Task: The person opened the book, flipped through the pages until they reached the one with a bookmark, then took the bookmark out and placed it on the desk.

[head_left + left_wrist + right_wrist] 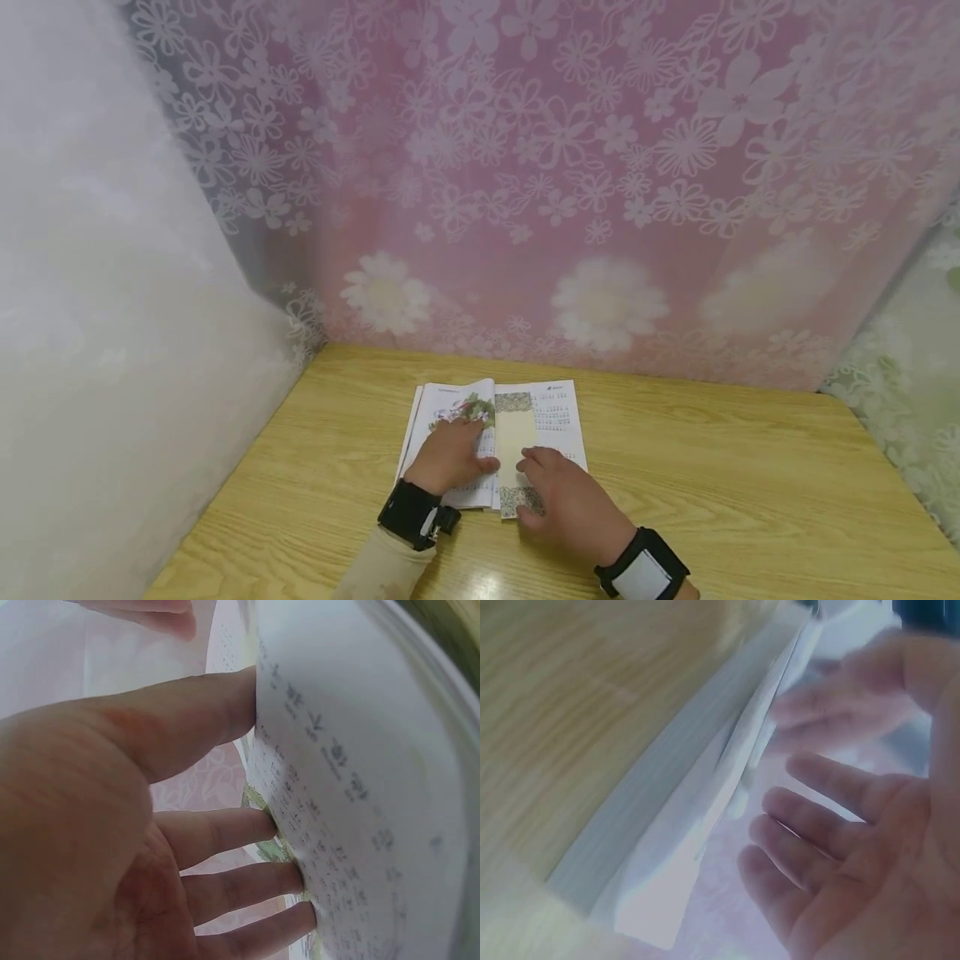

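An open book (558,417) with printed text and a coloured flower picture lies on the table. Along its right page, beside the spine, is a long cream bookmark (514,433) with dark patterned ends; its lower end reaches past the page edge. My left hand (450,457) rests on the left page, and in the left wrist view its thumb and spread fingertips press on the paper (352,787). Over the bookmark's right side hovers my right hand (573,504), fingers loosely bent. The right wrist view shows that palm (870,862) holding nothing, beside the book's page block (675,765).
The book sits on a light wood-grain table (735,483). A pink flowered curtain (525,167) hangs along the back edge, and a white sheet (127,333) stands at the left. Both wrists wear black straps, the right one (643,567) with a pale patch.
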A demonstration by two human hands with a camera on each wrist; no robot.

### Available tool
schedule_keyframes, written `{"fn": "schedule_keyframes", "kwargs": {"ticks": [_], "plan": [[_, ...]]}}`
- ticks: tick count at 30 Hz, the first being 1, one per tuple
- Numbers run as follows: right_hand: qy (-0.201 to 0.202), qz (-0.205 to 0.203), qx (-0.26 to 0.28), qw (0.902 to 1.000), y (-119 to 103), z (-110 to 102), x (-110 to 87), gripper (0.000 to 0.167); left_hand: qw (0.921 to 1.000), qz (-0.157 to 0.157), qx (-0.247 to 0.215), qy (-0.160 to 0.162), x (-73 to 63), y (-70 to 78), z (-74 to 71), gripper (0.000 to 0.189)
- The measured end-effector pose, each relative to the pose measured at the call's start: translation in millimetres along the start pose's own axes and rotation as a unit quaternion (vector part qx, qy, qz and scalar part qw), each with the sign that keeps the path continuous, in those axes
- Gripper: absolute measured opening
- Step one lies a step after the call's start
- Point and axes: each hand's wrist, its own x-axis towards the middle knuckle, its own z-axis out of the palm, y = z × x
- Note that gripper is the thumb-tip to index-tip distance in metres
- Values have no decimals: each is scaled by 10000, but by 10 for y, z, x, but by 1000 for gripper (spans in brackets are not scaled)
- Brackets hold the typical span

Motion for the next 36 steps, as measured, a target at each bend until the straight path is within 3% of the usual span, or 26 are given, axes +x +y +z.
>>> {"fn": "schedule_keyframes", "kwargs": {"ticks": [3,9,18,25,30,33,36], "plan": [[-286,-215,-153,9992,-67,30,4,57,10000,-43,-52,23,-5,11,-8,72],[-650,-200,-254,9974,-98,97,61,68,9996,-5,-278,95,-40,27,-6,75],[-737,-428,-647,9943,-146,87,79,63,9998,30,-135,123,-54,41,-35,69],[-971,-545,-621,9918,-225,4,-93,51,9999,69,-119,19,-47,53,-26,71],[-1126,-1143,-255,9867,-273,-76,-263,33,9999,-51,-154,-53,-42,55,-16,74],[-1258,-1733,235,9765,-292,-135,-377,23,9998,-74,-190,-30,-46,59,-12,73],[-1396,-1898,975,9669,-341,-172,-541,22,9998,-51,-196,-15,-50,63,-12,73]]}}
